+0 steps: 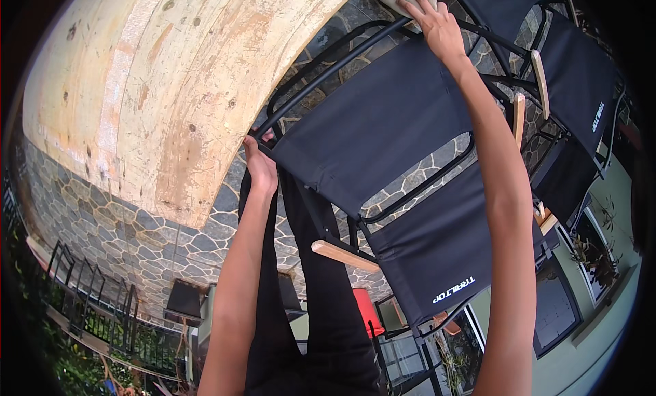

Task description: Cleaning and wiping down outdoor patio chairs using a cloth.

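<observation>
A black folding chair with a fabric seat (379, 114), a fabric back and wooden armrests (344, 256) stands before me. My left hand (260, 163) grips the near-left end of the chair's black front tube (333, 70), close to the table's edge; some of its fingers are hidden behind the tube. At the tube's far end, my right hand (435, 29) presses a pale cloth (405, 0) against the frame. The cloth is bunched under the fingers.
A worn wooden tabletop (205, 88) fills the upper left, its edge close to the chair. More black folding chairs (574, 83) stand at the right. The floor is stone-patterned (148, 232). Farther off are a red container (366, 311), dark planters (183, 299) and a metal railing (92, 288).
</observation>
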`<state>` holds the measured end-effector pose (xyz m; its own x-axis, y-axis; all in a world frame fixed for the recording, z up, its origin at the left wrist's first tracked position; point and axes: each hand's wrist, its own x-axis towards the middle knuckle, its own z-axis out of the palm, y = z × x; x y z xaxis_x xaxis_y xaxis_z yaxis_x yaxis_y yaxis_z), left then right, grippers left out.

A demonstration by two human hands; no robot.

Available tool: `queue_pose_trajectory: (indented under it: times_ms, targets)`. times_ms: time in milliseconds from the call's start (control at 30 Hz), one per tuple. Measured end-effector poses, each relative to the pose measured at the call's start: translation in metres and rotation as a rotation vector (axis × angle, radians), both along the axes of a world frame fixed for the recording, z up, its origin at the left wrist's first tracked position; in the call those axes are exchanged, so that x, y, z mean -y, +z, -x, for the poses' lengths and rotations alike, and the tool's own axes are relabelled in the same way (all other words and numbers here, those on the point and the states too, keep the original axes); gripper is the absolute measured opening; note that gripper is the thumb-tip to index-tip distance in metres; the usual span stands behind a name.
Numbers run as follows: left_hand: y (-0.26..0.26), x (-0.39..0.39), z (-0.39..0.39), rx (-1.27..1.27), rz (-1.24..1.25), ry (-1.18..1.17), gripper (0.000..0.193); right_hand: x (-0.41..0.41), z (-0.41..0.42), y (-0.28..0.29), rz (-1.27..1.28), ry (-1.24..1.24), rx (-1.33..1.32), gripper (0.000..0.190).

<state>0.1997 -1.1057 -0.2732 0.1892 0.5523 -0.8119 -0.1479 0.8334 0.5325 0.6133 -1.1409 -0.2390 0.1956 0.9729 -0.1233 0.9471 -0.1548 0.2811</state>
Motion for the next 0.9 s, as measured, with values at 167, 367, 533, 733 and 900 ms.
queue_pose_trajectory:
  times_ms: [167,367,533,733,900]
  targets:
    - [0.006,-0.002,-0.001,0.033,-0.015,-0.041,0.05,-0.019,0.111,-0.013,-0.174,-0.621,-0.278,0.065]
    - [0.0,-0.008,0.01,-0.057,0.024,0.041,0.046,-0.042,0.271,0.002,0.0,-0.839,-0.756,0.078]
    - [0.026,-0.004,-0.011,0.176,0.235,0.005,0.051,-0.032,0.339,0.022,-0.128,-0.918,-1.008,0.07]
    - [-0.025,-0.008,0.036,0.293,0.177,0.064,0.058,-0.046,0.372,0.027,-0.059,-0.906,-1.278,0.054]
    - [-0.002,-0.003,0.023,0.216,0.173,0.106,0.047,-0.021,0.355,0.024,-0.092,-0.858,-1.487,0.056]
